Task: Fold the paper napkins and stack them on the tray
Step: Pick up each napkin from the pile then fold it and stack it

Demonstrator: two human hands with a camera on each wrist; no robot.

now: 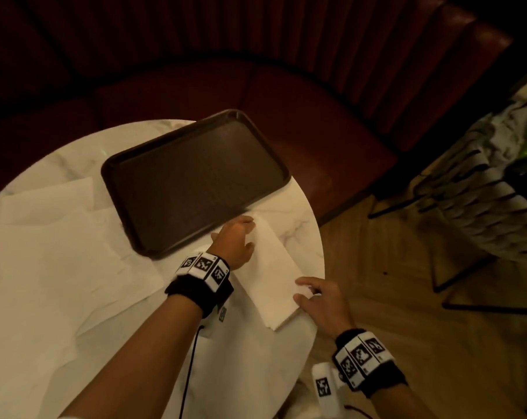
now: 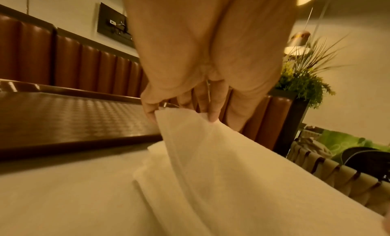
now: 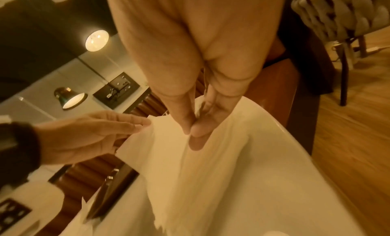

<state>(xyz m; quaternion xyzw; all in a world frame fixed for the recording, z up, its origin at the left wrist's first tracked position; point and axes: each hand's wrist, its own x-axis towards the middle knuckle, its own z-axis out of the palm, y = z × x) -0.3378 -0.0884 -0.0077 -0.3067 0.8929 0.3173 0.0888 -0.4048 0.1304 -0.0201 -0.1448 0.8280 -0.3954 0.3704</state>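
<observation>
A folded white napkin (image 1: pixel 274 261) lies on the round marble table (image 1: pixel 301 213), just right of the dark brown tray (image 1: pixel 195 182). My left hand (image 1: pixel 250 234) pinches its far end beside the tray's near corner. In the left wrist view the left hand (image 2: pixel 183 117) lifts that end of the napkin (image 2: pixel 211 156) between thumb and fingers, with the tray (image 2: pixel 63 119) to the left. My right hand (image 1: pixel 304 293) holds the near end by the table's edge. In the right wrist view the right hand (image 3: pixel 193 134) pinches the napkin (image 3: pixel 211 173) between thumb and forefinger.
Several unfolded napkins (image 1: pixel 44 252) are spread over the table's left half. A curved red-brown bench (image 1: pixel 316 116) wraps behind the table. A woven chair (image 1: pixel 483 192) stands on the wooden floor (image 1: pixel 392 297) to the right. A plant (image 2: pixel 304 82) stands beyond the bench.
</observation>
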